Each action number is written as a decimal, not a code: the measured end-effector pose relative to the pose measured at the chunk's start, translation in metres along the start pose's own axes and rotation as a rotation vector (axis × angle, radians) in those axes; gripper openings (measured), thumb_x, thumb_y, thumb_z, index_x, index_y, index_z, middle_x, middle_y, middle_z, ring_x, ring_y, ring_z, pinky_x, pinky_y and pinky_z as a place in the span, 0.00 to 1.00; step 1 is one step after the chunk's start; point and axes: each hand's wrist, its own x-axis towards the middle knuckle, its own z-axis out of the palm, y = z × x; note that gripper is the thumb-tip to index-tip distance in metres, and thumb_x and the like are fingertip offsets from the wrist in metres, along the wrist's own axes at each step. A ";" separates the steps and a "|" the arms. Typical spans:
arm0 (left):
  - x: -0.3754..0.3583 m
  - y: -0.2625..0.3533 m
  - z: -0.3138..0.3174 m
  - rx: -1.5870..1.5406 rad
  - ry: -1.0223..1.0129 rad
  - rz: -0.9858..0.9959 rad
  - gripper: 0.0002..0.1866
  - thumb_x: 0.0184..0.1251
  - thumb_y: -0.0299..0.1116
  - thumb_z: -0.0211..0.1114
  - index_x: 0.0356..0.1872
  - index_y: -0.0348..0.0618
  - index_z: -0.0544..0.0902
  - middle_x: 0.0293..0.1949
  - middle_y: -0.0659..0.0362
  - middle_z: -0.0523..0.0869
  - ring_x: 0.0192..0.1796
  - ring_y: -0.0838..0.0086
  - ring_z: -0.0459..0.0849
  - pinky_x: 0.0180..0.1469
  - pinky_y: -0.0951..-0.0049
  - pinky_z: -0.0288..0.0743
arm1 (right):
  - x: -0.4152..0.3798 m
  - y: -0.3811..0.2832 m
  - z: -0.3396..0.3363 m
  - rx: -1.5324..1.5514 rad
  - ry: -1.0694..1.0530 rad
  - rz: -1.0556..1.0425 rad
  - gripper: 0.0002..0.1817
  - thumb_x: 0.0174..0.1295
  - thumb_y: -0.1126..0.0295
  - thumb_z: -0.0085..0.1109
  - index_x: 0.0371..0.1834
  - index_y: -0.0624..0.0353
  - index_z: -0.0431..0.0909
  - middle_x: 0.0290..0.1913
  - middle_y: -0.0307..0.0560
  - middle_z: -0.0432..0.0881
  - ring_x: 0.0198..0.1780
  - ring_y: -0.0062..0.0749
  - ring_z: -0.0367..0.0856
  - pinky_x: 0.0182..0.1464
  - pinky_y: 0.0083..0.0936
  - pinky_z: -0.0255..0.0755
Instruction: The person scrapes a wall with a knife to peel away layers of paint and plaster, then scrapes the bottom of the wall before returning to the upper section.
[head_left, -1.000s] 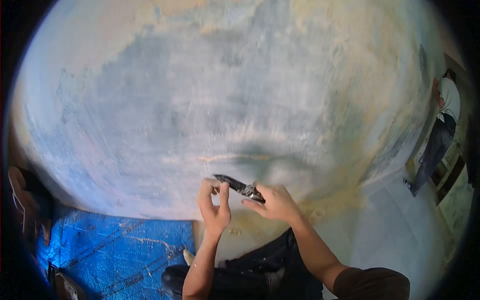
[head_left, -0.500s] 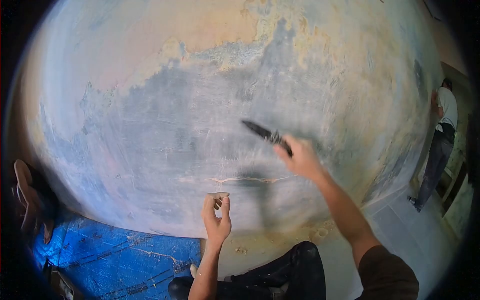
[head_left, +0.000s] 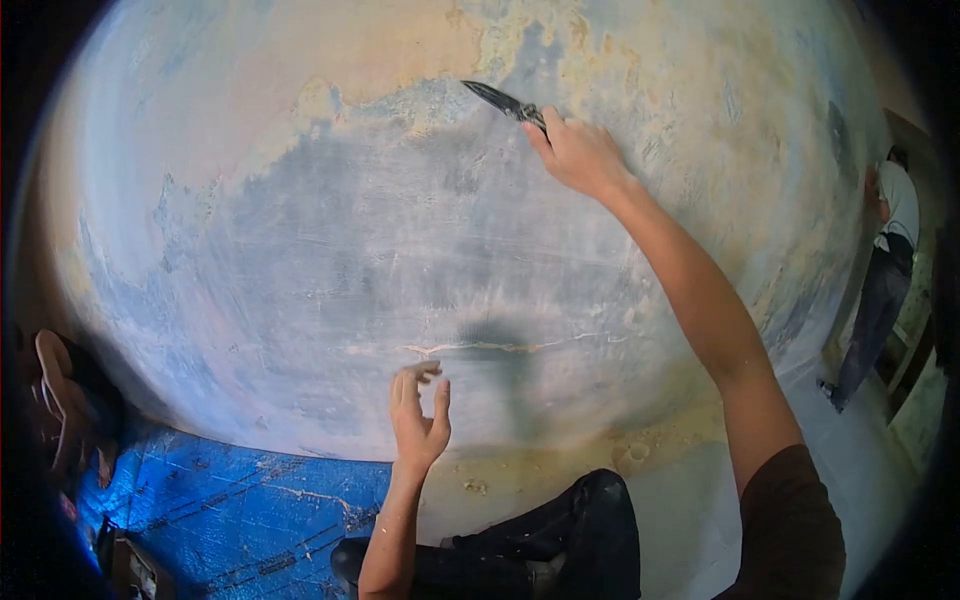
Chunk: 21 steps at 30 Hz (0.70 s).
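My right hand point(head_left: 588, 158) is closed round the handle of a dark-bladed knife point(head_left: 497, 102), raised high before the painted wall point(head_left: 330, 230). The blade points up and to the left, overlapping the edge between the grey patch and the yellowish paint. Lower down, my left hand point(head_left: 420, 425) is held up in front of the wall, thumb apart from the loosely bent fingers, nothing visible in it. Just above its fingertips a thin pale crack point(head_left: 490, 347) runs sideways across the grey surface.
Blue sheeting point(head_left: 240, 510) covers the floor at left, with an open box point(head_left: 140, 570) on it. My bent legs point(head_left: 560, 530) are at the bottom. Crumbs point(head_left: 475, 486) lie on the pale floor. One person point(head_left: 75, 400) sits far left; another point(head_left: 890, 240) stands at right.
My right hand has lifted the knife upward along the wall. My left thumb and fingers have spread apart, and that hand has shifted slightly left and up.
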 end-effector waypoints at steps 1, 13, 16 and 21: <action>0.012 0.006 0.000 0.034 -0.017 0.059 0.13 0.67 0.28 0.65 0.50 0.38 0.81 0.45 0.52 0.84 0.45 0.63 0.79 0.46 0.67 0.70 | 0.005 0.007 -0.001 -0.012 -0.013 -0.026 0.25 0.78 0.50 0.40 0.41 0.63 0.74 0.19 0.54 0.80 0.24 0.53 0.82 0.30 0.47 0.75; 0.348 0.030 0.029 0.484 0.436 0.726 0.53 0.58 0.64 0.69 0.74 0.36 0.60 0.74 0.47 0.66 0.77 0.49 0.60 0.77 0.51 0.51 | 0.038 0.029 -0.022 -0.062 -0.154 -0.086 0.27 0.77 0.46 0.41 0.42 0.61 0.78 0.24 0.54 0.82 0.30 0.51 0.84 0.35 0.46 0.77; 0.356 0.025 0.045 0.623 0.333 0.670 0.61 0.54 0.73 0.66 0.77 0.37 0.55 0.78 0.49 0.60 0.81 0.53 0.52 0.81 0.52 0.43 | 0.040 0.035 -0.016 -0.073 -0.071 -0.115 0.25 0.76 0.46 0.43 0.41 0.59 0.78 0.21 0.52 0.81 0.28 0.49 0.83 0.35 0.45 0.76; 0.366 0.009 0.053 0.661 0.378 0.640 0.64 0.52 0.79 0.61 0.79 0.38 0.53 0.79 0.50 0.57 0.82 0.58 0.50 0.82 0.53 0.38 | 0.044 0.037 -0.018 -0.072 -0.080 -0.101 0.25 0.75 0.45 0.44 0.41 0.57 0.80 0.24 0.52 0.82 0.30 0.49 0.84 0.36 0.44 0.76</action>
